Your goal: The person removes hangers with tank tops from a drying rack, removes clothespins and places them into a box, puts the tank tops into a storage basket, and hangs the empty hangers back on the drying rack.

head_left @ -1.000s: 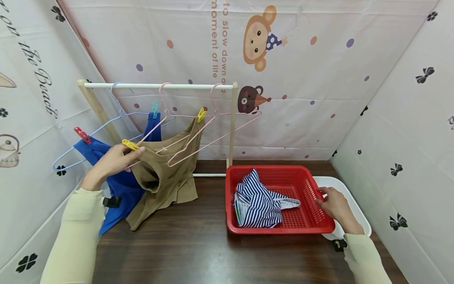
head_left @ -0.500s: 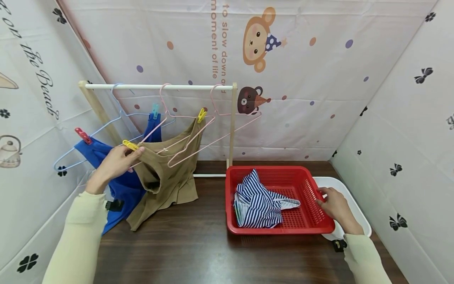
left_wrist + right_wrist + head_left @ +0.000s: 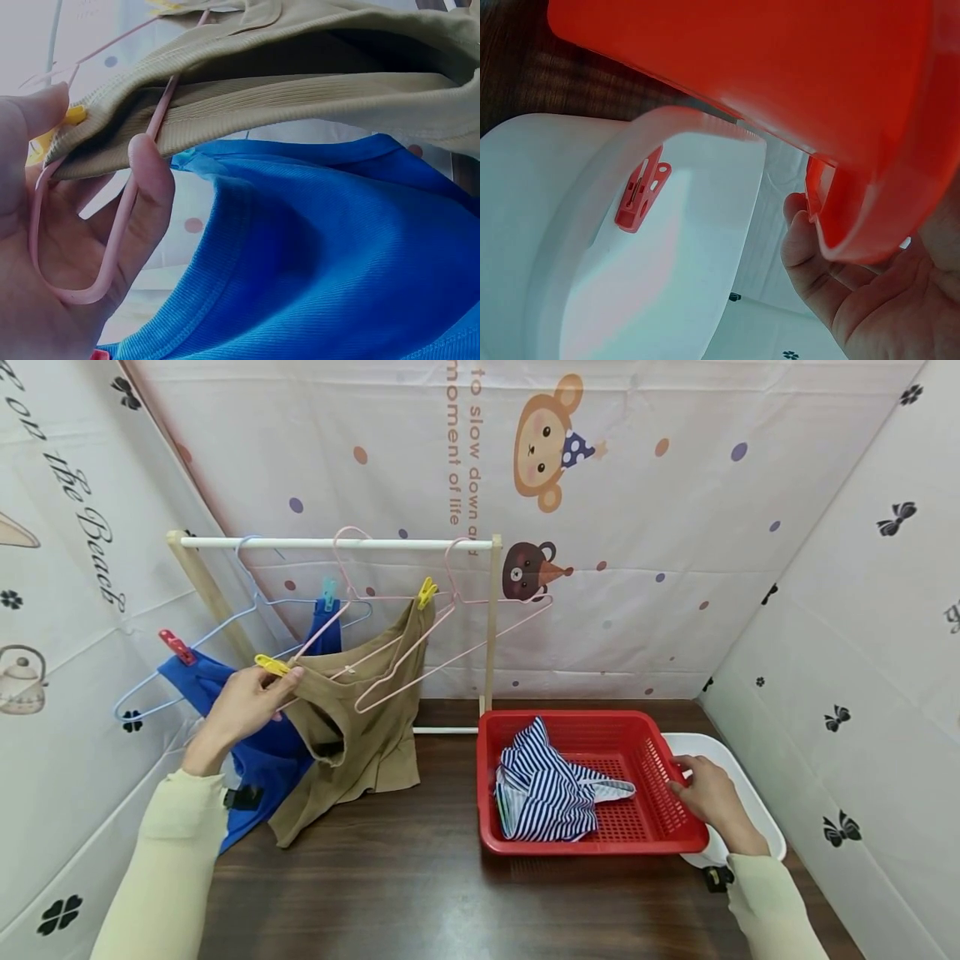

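Observation:
My left hand (image 3: 251, 706) grips the lower left corner of a pink hanger (image 3: 105, 277), which loops through its fingers. A khaki garment (image 3: 375, 693) hangs from this hanger by two yellow clothespins (image 3: 272, 665), one right at the fingertips. Its hook (image 3: 348, 531) stands a little above the white bar (image 3: 285, 542). Behind hangs a blue garment (image 3: 315, 247) on a blue hanger (image 3: 135, 700). On the right, my right hand (image 3: 708, 793) holds the side rim of a red basket (image 3: 592, 847), fingers hooked at the edge. A striped navy-and-white cloth (image 3: 555, 789) lies crumpled inside.
Another pink hanger (image 3: 551, 597) hangs at the bar's right end, beside the wooden post (image 3: 492, 635). A white tray (image 3: 750, 802) sits partly behind the basket, with a red clothespin (image 3: 641, 191) in it. Printed cloth walls (image 3: 675, 527) close in the dark wooden table (image 3: 420, 893).
The pink hanger with the khaki garment has risen slightly, its hook lifting off the bar and shifting a little left. My right hand and the basket have stayed put.

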Demonstrator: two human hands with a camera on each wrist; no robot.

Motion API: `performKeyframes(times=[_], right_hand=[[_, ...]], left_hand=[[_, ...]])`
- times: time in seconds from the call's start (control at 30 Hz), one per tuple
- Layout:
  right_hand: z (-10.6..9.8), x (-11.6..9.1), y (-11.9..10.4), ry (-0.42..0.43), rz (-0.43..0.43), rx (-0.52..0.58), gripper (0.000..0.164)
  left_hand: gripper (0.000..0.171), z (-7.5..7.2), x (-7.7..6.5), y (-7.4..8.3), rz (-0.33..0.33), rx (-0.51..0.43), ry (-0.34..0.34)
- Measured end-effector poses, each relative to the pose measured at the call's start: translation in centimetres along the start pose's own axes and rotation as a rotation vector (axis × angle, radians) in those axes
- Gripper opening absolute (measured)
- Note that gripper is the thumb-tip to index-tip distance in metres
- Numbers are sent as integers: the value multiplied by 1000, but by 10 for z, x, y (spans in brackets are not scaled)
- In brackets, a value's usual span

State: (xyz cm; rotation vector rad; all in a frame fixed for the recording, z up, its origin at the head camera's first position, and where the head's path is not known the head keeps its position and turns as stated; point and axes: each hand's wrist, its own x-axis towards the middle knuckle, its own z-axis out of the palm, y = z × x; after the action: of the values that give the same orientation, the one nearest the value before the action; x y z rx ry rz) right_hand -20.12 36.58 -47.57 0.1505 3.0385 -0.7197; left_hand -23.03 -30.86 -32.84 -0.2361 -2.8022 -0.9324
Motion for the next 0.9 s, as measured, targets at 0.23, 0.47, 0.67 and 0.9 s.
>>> performKeyframes(times=[0.23,0.47,0.67,0.9], right_hand=[[1,-1,0,-1,-2,3,58],[1,0,0,-6,1,5,57],[0,0,-2,-7,4,2,57],[-2,-1,-3,-5,7,-1,59]], left_hand=[[47,4,-6,-1,25,-13,94],[46,12,-13,-7,31,-46,114],[44,20,-19,-15,31,-68,113],[45,27,-24,-21,24,-46,103]])
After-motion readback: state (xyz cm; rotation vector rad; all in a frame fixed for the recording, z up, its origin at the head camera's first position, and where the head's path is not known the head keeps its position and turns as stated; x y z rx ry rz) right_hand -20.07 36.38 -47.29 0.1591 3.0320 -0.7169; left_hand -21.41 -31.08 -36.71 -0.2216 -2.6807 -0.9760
